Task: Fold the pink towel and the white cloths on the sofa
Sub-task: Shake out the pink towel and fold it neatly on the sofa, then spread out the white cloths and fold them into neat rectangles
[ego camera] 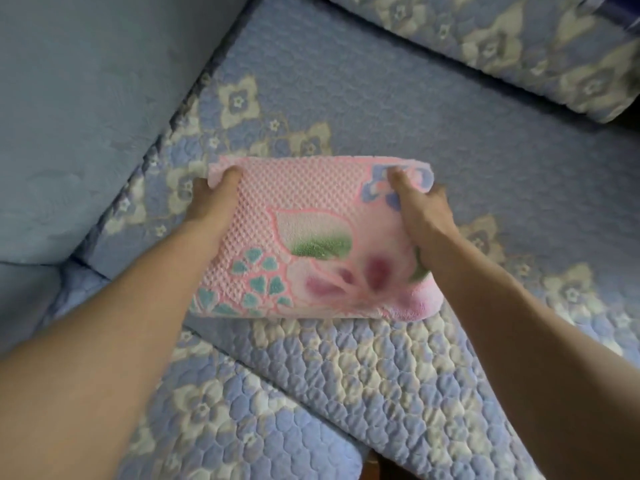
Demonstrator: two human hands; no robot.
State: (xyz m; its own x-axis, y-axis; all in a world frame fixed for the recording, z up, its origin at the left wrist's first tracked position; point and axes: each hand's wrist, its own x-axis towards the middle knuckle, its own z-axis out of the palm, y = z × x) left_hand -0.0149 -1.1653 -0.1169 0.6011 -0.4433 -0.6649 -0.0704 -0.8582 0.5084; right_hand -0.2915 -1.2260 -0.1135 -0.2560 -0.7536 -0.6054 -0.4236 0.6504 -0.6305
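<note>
Waffle-textured pink towel (311, 237), folded rectangular, hand-gripped.

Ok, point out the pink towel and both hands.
pink towel (304, 216): head view, on its waffle-textured middle.
left hand (211, 199): head view, on the back of the hand.
right hand (424, 211): head view, on the back of the hand.
</note>
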